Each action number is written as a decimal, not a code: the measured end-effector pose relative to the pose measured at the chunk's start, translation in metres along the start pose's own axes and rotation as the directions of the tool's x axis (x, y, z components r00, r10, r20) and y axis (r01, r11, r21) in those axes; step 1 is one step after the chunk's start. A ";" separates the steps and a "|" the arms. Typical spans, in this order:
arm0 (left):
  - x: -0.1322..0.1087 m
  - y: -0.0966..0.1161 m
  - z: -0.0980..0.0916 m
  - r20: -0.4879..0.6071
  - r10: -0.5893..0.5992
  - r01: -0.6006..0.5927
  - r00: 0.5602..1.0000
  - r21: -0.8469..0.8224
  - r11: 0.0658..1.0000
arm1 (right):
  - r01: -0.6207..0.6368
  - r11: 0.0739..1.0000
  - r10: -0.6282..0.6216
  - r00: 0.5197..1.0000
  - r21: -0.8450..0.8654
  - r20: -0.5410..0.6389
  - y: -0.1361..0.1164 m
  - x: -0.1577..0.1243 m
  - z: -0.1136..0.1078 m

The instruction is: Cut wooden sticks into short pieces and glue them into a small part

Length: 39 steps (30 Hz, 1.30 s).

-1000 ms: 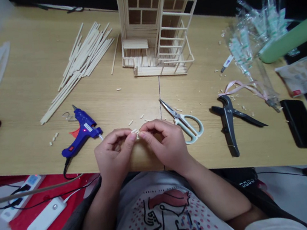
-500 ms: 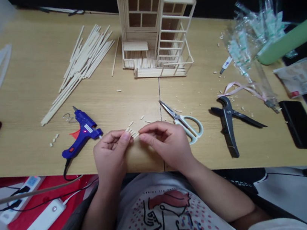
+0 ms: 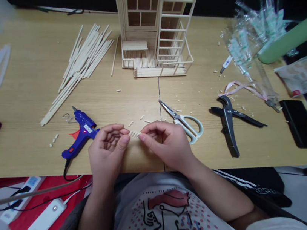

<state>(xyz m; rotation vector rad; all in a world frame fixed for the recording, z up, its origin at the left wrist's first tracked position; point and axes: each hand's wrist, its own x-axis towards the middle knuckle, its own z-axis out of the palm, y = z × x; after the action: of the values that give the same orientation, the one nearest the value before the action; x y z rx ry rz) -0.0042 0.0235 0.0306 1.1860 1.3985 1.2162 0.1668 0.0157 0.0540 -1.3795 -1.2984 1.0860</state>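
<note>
Between my fingertips is a small row of short wooden sticks (image 3: 135,134), side by side, above the table's near edge. My right hand (image 3: 166,138) pinches its right end between thumb and forefinger. At the left end, my left hand (image 3: 109,148) has thumb and forefinger against the piece, its other fingers loosely curled. A blue glue gun (image 3: 83,130) with a lit red light lies just left of my left hand. Scissors (image 3: 183,120) with pale handles lie beside my right hand. A few cut stick bits (image 3: 141,117) are scattered beyond my fingers.
A model house of sticks (image 3: 153,35) stands at the back. Loose wooden sticks (image 3: 83,60) are heaped left of it. To the right are a black-handled cutter (image 3: 228,127), a black phone (image 3: 301,123), clear plastic wrappers (image 3: 245,37) and a green cylinder (image 3: 291,37).
My left hand has shifted slightly left and its fingers have opened a little, showing more of the stick row. The row has turned slightly; my right hand still pinches it.
</note>
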 end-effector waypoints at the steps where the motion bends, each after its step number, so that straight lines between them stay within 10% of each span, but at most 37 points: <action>1: 0.001 0.001 -0.002 0.006 0.040 -0.041 0.999 0.020 0.999 | 0.012 0.999 -0.012 1.000 -0.031 0.004 -0.001 0.000 -0.001; 6: -0.002 0.006 -0.006 0.101 0.209 -0.228 0.973 0.247 0.942 | 0.141 0.977 -0.140 0.990 -0.159 0.019 -0.005 -0.003 -0.004; 15: -0.007 0.012 -0.005 0.132 0.125 -0.155 0.983 0.248 0.956 | 0.292 0.930 -0.287 0.956 -0.223 0.053 -0.007 -0.007 -0.007; 39: -0.018 0.011 0.008 0.069 0.023 -0.026 0.997 0.047 0.999 | 0.227 0.968 -0.234 0.971 -0.112 -0.054 -0.007 -0.013 -0.001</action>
<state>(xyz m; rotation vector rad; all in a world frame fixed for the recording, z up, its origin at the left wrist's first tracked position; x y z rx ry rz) 0.0066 0.0070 0.0411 1.2694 1.3727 1.1543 0.1653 0.0027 0.0613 -1.2918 -1.4439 0.8181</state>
